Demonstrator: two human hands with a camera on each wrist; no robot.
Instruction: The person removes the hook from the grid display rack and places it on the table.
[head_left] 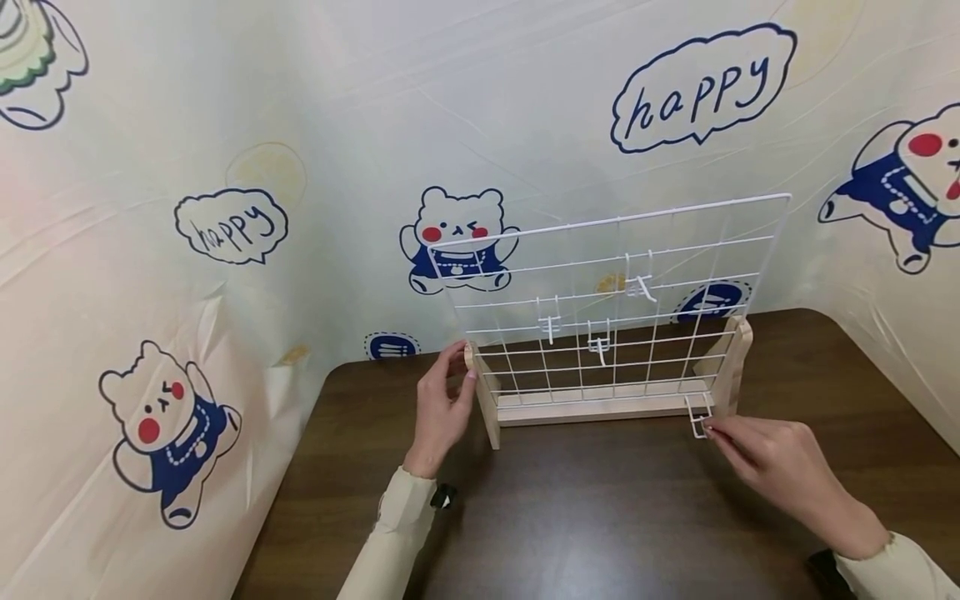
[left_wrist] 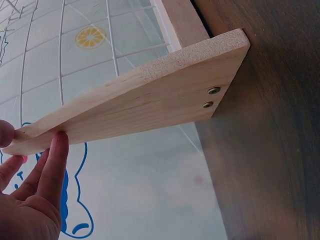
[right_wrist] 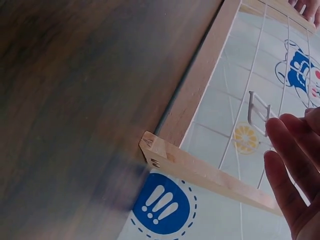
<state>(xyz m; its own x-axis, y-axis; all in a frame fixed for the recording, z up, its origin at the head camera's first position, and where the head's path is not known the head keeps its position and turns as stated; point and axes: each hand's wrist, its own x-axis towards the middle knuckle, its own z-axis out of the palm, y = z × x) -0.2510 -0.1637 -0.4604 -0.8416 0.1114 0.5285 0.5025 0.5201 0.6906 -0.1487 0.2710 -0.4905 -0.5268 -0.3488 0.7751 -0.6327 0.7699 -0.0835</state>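
A white wire grid rack with wooden sides stands on the table. My left hand holds the upper end of its left wooden side panel, thumb on one side and fingers on the other. Near the grid's lower right corner, my right hand pinches a white wire hook by its outer end. The right wrist view shows that hook at the fingertips, partly covered by them. Three similar hooks hang higher on the grid: a left hook, a middle hook and a right hook.
The dark wooden table extends in front of the rack and to both sides. A pale cloth printed with bears and "happy" bubbles hangs behind and at the sides. The right wooden side panel stands just beside my right hand.
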